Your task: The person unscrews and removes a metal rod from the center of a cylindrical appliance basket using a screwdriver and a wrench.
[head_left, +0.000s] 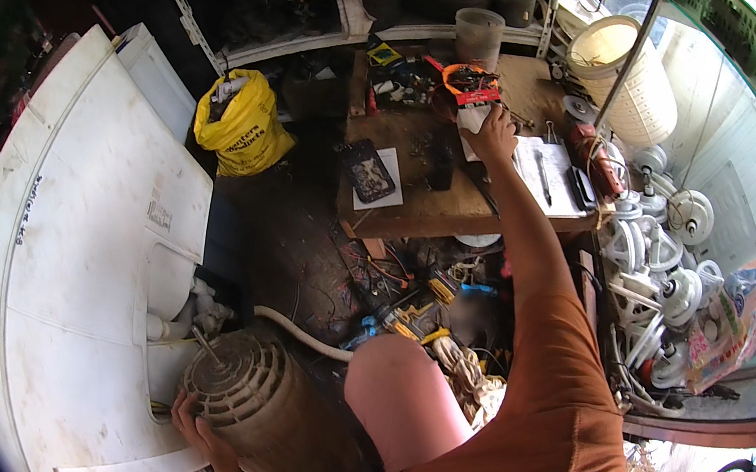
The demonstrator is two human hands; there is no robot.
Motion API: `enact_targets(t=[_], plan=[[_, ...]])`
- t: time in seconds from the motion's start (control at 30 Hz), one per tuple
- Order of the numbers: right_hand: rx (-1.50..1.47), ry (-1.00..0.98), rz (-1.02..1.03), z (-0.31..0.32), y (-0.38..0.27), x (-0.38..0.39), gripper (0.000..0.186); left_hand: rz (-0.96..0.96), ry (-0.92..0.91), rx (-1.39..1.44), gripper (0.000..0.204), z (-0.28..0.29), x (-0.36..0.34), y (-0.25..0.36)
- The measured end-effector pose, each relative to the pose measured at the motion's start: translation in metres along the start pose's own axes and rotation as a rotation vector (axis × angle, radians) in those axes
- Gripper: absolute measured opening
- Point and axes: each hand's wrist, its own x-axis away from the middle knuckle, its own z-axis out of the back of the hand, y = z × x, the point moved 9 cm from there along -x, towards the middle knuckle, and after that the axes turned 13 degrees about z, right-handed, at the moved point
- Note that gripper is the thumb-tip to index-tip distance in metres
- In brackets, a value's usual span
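The left hand [201, 431] is low at the person's side, fingers spread and curled against the lower rim of a dusty brown ribbed drum-shaped motor housing [263, 417], which lies tilted on its side against the opened white plastic shell of a washing machine [83, 226]. It steadies the drum more than it grips it. The right hand [492, 132] is stretched far out over the worn wooden counter [420, 203], its fingers bent down onto a small white piece beside an orange-and-red tool [467, 83]; whether they have closed on anything I cannot tell

The likely trouble comes from that split reach. With the body leaning well forward, the one-handed hold on the round housing looks weak: it could roll or slide off the shell onto the cluttered floor, where blue-and-yellow handled pliers [391, 319] and a coil of pale rope [465, 372] lie loose, or pull on the pale hose [299, 331] just beside it. At the counter, the outstretched arm passes close over a clipboard with a pen [544, 172], and a careless withdrawal could sweep these off the edge
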Motion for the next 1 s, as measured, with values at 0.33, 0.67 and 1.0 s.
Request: enact_targets(t=[0.33,0.67,1.0], plan=[[0.265,-0.170,0.003,-0.042,-0.003,-0.009,0.114,0.028,-0.029,-0.022,0.050,-0.019,-0.017,0.008],[-0.072,-0.249,-0.223,-0.076,0.125,-0.092,0.029,-0.012,-0.025,-0.003,0.050,-0.014,-0.017,0.015],[0.265,-0.226,-0.196,-0.117,0.139,-0.113,0.052,0.033,0.012,0.005,0.039,-0.014,-0.022,0.015]])
